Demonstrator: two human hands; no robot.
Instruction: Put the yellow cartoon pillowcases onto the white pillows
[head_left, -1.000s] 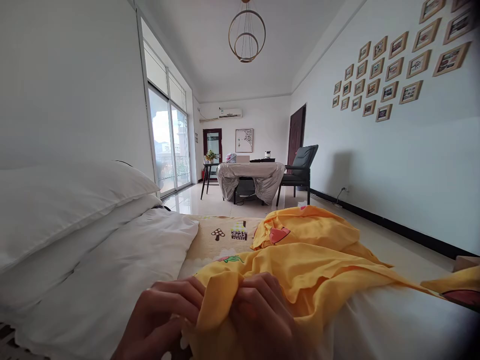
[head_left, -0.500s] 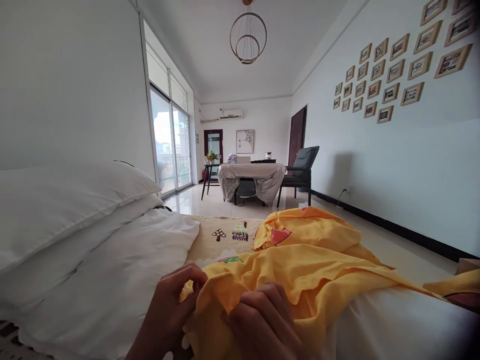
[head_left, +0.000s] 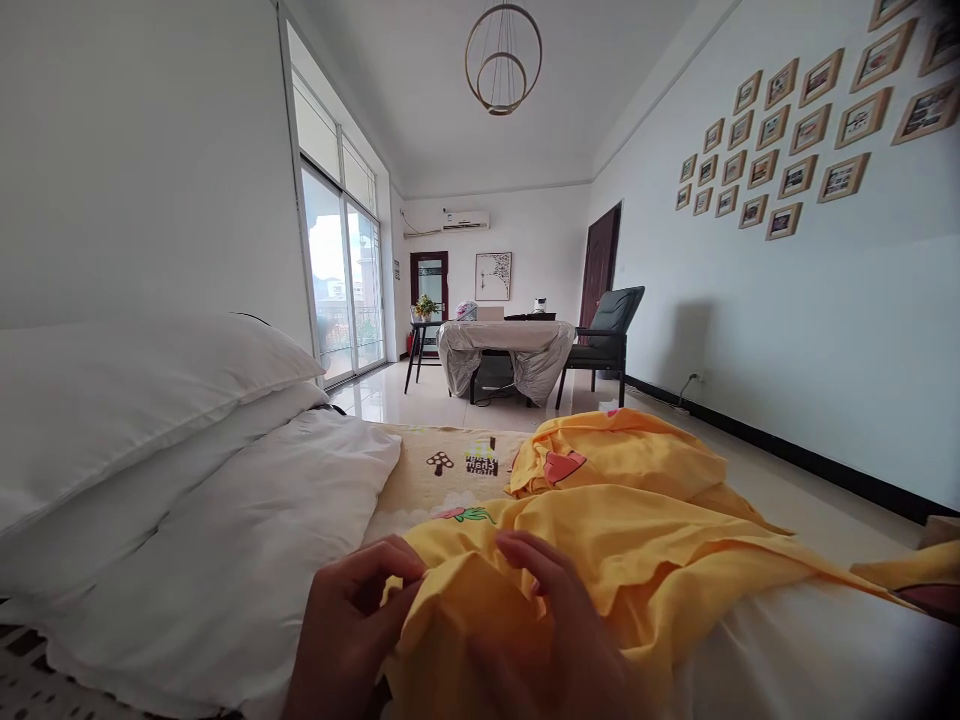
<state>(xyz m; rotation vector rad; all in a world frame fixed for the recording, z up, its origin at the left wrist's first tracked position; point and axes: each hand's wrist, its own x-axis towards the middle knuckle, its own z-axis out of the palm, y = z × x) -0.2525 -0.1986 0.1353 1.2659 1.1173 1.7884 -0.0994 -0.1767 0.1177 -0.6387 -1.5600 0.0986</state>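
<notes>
A yellow duvet cover (head_left: 622, 540) with printed pictures lies loosely bunched across the bed in front of me. My left hand (head_left: 360, 600) pinches its near edge between thumb and fingertips. Right of that, my right hand (head_left: 559, 610) is at the same raised fold, fingers lifted and spread apart; its thumb is blurred and partly hidden in the cloth. White bedding (head_left: 780, 640) shows from under the cover at the lower right.
White pillows (head_left: 150, 380) and a white cloth (head_left: 262, 530) lie on the left. Beyond is a beige printed sheet (head_left: 420, 460). Farther off stand a covered table (head_left: 502, 340) and a black chair (head_left: 607, 330). Picture frames (head_left: 810, 130) hang on the right wall.
My right hand's fingers have lifted and loosened from the fold. My left hand keeps its pinch and sits slightly further right. The camera view has shifted slightly.
</notes>
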